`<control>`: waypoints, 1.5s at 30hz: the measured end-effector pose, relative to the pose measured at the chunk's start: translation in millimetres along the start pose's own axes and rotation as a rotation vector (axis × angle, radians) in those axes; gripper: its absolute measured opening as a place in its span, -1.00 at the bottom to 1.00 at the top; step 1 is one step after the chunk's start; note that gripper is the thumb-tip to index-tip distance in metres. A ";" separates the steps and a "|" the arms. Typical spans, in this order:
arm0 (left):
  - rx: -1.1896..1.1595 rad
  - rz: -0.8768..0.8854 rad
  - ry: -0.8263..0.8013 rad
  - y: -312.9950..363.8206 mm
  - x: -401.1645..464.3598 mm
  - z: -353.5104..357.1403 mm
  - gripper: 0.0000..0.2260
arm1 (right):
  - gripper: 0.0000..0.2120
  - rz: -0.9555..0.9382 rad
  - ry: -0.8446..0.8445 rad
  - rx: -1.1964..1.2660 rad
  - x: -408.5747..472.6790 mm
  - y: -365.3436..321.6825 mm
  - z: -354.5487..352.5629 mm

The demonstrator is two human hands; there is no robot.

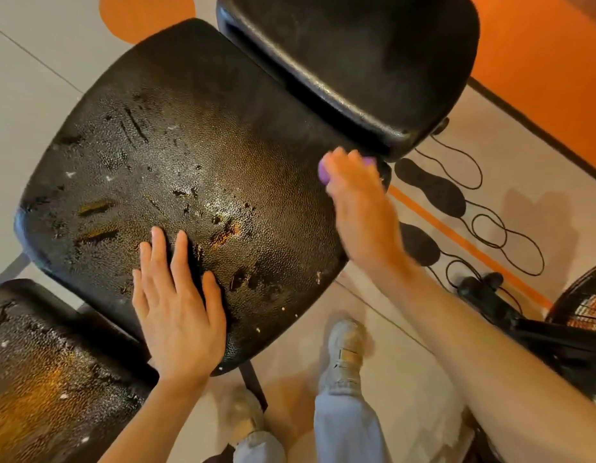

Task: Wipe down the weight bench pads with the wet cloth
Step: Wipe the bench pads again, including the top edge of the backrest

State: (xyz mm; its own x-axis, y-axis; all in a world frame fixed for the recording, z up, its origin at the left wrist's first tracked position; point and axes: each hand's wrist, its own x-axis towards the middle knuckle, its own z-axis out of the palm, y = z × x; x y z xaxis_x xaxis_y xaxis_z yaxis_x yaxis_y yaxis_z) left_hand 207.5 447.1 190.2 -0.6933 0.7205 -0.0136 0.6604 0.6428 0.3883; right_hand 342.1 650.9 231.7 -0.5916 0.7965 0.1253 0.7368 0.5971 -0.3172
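Left hand [179,315] flat on cracked pebbled pad [189,155]; right hand [356,202] grips purple cloth [323,173].

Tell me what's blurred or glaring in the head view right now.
Head view: right hand and the purple cloth it holds are motion-blurred; left hand reads sharp, flat on the middle pad; soft sheen across that pad's wet centre; wide-angle bending at the edges.

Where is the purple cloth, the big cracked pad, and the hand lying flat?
purple cloth [324,172]: head view, the bit peeking out beside the right hand's fingers.
middle bench pad [176,162]: head view, its worn top.
left hand [181,315]: head view, back of the hand.
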 end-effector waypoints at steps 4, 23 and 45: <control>0.009 0.002 0.006 0.2 -0.1 1.0 -0.48 | -0.72 0.172 0.100 0.019 -15.5 -18.7 20.5; 0.013 0.025 0.030 -3.9 0.2 3.8 -0.49 | -0.74 0.207 0.051 0.082 12.7 24.9 -3.1; 0.003 0.028 0.033 -2.7 -1.3 3.4 -0.49 | -0.78 0.211 0.129 0.190 7.2 17.4 -7.3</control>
State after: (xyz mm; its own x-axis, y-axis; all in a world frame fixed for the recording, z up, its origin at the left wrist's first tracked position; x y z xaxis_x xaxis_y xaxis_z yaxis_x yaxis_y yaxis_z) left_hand 207.6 445.3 186.0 -0.6837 0.7292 0.0281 0.6805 0.6233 0.3852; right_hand 353.0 667.7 234.0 -0.3764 0.9138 0.1525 0.7573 0.3982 -0.5177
